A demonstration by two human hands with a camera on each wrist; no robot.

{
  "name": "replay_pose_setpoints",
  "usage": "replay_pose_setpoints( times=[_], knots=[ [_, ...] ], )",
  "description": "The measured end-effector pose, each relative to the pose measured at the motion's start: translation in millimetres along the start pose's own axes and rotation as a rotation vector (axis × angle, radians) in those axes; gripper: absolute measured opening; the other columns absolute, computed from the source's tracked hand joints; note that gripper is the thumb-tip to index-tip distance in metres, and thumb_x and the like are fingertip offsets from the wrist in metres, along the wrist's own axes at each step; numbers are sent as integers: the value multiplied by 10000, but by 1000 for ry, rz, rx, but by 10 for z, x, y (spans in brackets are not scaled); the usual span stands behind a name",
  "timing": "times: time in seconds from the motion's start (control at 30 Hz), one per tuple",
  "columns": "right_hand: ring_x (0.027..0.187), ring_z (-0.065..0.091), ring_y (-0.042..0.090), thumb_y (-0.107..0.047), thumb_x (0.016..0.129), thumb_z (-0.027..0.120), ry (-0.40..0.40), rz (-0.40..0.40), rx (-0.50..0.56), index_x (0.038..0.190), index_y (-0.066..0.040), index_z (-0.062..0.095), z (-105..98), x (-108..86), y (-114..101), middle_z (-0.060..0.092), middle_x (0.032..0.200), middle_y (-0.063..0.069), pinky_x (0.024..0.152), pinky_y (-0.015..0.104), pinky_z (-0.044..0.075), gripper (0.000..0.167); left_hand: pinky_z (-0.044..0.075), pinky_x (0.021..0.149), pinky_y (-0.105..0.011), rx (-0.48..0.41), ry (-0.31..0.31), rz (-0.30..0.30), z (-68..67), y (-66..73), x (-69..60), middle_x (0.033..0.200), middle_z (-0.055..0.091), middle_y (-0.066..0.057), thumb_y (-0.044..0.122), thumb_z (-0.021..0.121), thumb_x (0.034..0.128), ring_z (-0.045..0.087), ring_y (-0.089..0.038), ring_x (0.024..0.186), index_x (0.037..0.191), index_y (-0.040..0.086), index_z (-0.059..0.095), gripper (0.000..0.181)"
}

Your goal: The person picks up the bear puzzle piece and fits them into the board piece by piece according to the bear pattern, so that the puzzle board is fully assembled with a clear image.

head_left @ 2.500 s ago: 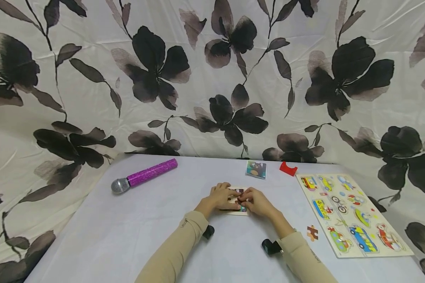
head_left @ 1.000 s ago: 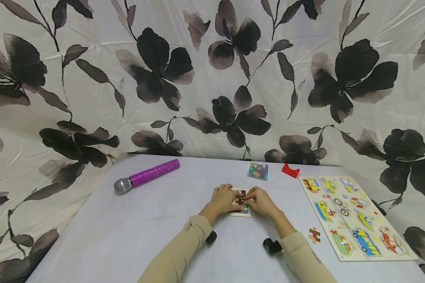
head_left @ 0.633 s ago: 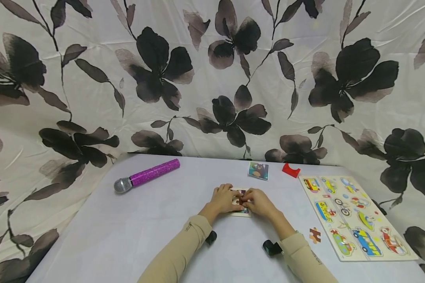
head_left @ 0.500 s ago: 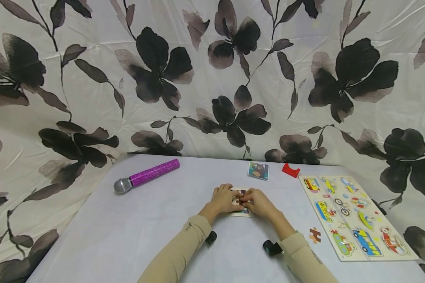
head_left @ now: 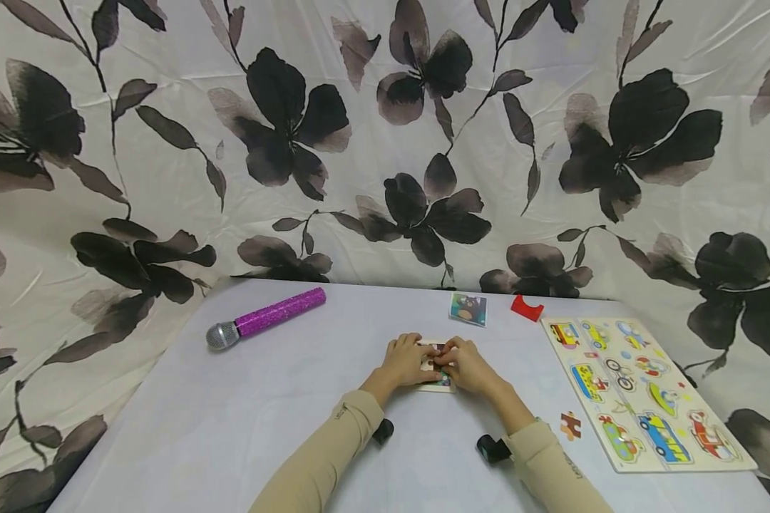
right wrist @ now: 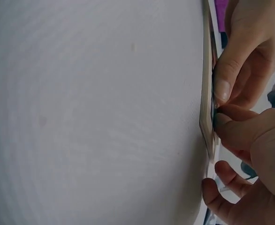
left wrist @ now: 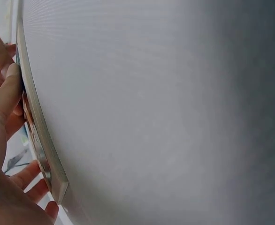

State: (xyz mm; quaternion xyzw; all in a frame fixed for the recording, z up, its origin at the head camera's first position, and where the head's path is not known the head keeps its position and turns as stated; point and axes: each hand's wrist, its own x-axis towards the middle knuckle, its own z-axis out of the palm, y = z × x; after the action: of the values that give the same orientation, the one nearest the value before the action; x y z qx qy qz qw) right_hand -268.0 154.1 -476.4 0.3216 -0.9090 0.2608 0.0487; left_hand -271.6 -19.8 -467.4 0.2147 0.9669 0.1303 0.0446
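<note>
Between my hands, a small wooden jigsaw board lies on the white table. My left hand holds it, with thumb on top and other fingers around its left side. From the right, my right hand reaches over the board, thumb and forefinger together on a brown jigsaw piece that they mostly hide. In the right wrist view, the right fingertips meet the board's surface beside the left thumb. The left wrist view shows the board edge on edge. Whether the piece is seated cannot be seen.
A loose brown jigsaw piece lies near the right sleeve. Beyond it is a vehicle peg puzzle. At the back are a bear picture card, a red curved piece and a purple glitter microphone.
My right fingertips have shifted slightly over the board, lifting and lowering at the same spot. My left hand stays put on the board. The head view has moved a little.
</note>
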Motion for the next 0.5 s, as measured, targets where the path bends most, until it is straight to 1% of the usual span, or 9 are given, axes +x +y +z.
replay_pose_setpoints(
  times=[0.07, 0.27, 0.37, 0.5],
  knots=[
    [862, 484, 229, 14, 813, 688, 1, 19, -9, 961, -14, 746, 10, 4, -9, 577, 965, 87, 726, 336, 369, 162, 341, 1009, -498, 4, 4, -1, -1, -6, 1, 1380, 435, -125, 554, 642, 815, 379, -300, 1275, 1250, 255, 609, 529],
    [845, 472, 215, 17, 814, 683, -2, 29, -21, 962, -13, 746, 11, 16, -22, 578, 944, 75, 714, 321, 356, 163, 354, 993, -488, 17, 6, 0, -9, -7, 5, 1376, 442, -124, 561, 634, 818, 391, -293, 1260, 1263, 257, 602, 540],
    [865, 455, 233, 17, 826, 671, -25, 38, -19, 974, -13, 743, -11, 11, -31, 574, 958, 74, 726, 337, 353, 167, 357, 994, -489, 15, 5, 5, -17, 6, -2, 1377, 444, -123, 561, 633, 819, 395, -290, 1260, 1259, 257, 604, 535],
    [889, 441, 239, -3, 841, 665, -66, 58, -30, 1001, -26, 739, -40, 5, -46, 574, 979, 62, 760, 364, 380, 178, 352, 1004, -493, 7, -1, 1, -22, 21, -14, 1384, 442, -119, 550, 638, 821, 393, -288, 1267, 1252, 257, 607, 522]
  ],
)
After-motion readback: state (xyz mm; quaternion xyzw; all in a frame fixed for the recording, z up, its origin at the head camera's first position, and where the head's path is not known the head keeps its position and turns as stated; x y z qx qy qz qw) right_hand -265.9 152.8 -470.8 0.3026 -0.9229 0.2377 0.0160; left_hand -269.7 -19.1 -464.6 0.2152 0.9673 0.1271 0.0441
